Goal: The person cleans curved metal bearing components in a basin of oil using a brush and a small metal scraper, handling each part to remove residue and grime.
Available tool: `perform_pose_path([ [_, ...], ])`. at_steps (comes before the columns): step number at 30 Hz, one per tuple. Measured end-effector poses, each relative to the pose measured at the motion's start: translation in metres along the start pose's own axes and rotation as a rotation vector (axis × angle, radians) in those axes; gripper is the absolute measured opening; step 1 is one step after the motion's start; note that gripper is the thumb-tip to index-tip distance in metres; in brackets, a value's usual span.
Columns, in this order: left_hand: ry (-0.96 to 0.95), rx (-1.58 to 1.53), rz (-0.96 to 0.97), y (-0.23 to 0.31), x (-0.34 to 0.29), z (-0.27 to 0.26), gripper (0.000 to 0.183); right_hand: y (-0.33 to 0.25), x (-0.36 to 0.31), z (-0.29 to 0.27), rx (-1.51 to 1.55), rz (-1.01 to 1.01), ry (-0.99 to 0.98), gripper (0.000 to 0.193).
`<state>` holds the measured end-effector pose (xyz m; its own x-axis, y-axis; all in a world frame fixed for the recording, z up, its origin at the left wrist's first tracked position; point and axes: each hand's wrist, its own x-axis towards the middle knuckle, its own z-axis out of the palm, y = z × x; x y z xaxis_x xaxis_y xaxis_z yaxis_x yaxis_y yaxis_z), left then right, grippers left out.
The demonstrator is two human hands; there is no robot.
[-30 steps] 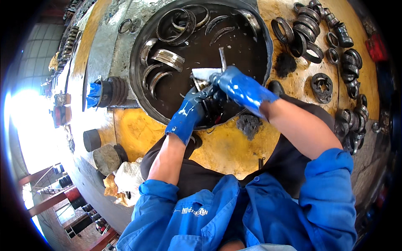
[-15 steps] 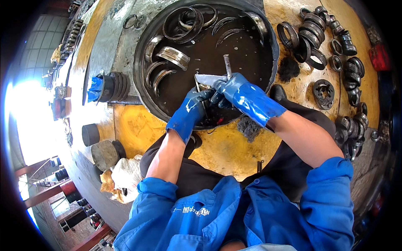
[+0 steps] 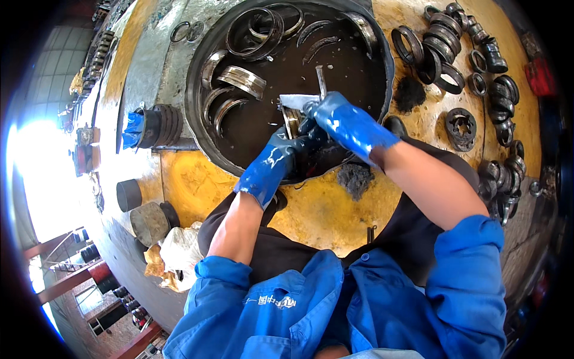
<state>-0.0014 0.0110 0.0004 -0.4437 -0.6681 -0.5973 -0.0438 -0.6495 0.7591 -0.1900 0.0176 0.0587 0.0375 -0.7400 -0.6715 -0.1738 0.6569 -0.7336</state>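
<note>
Both hands wear wet blue rubber gloves and work over a round dark tub of murky liquid. My left hand is closed round a shiny metal ring, which stands on edge and is partly hidden by the gloves. In my right hand is a metal scraper with a flat pointed blade and a rod sticking up past the fist. Its blade lies across the ring's upper edge. Left of them in the liquid rests a wide metal ring, and further rings lean at the far left side.
Stacks of dark metal rings and a notched round part stand on the right. Dark fibre pads lie near the tub, one a grey clump. At left are a blue-lined cylinder, short cylinders and a white bag.
Both hands have shifted slightly, and the ring in my left hand has turned so more of its shiny face shows. The scraper has moved a little up, still against the ring.
</note>
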Motion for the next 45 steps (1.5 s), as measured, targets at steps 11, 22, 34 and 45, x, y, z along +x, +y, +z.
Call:
perform_pose_path([
  [11, 0.05, 0.031, -0.028, 0.018, -0.008, 0.015, 0.026, -0.003, -0.016, 0.002, -0.16, -0.068, 0.124, 0.039],
  [22, 0.023, -0.128, -0.034, 0.015, -0.011, 0.009, 0.038, 0.004, -0.021, -0.005, -0.063, -0.112, 0.018, 0.051],
  [34, 0.027, -0.253, -0.081, 0.016, -0.005, -0.011, 0.025, 0.022, 0.004, 0.005, 0.085, -0.324, -0.055, 0.03],
  [45, -0.045, 0.026, -0.069, 0.021, -0.013, -0.015, 0.027, -0.003, -0.031, 0.0, -1.069, -0.432, 0.032, 0.032],
])
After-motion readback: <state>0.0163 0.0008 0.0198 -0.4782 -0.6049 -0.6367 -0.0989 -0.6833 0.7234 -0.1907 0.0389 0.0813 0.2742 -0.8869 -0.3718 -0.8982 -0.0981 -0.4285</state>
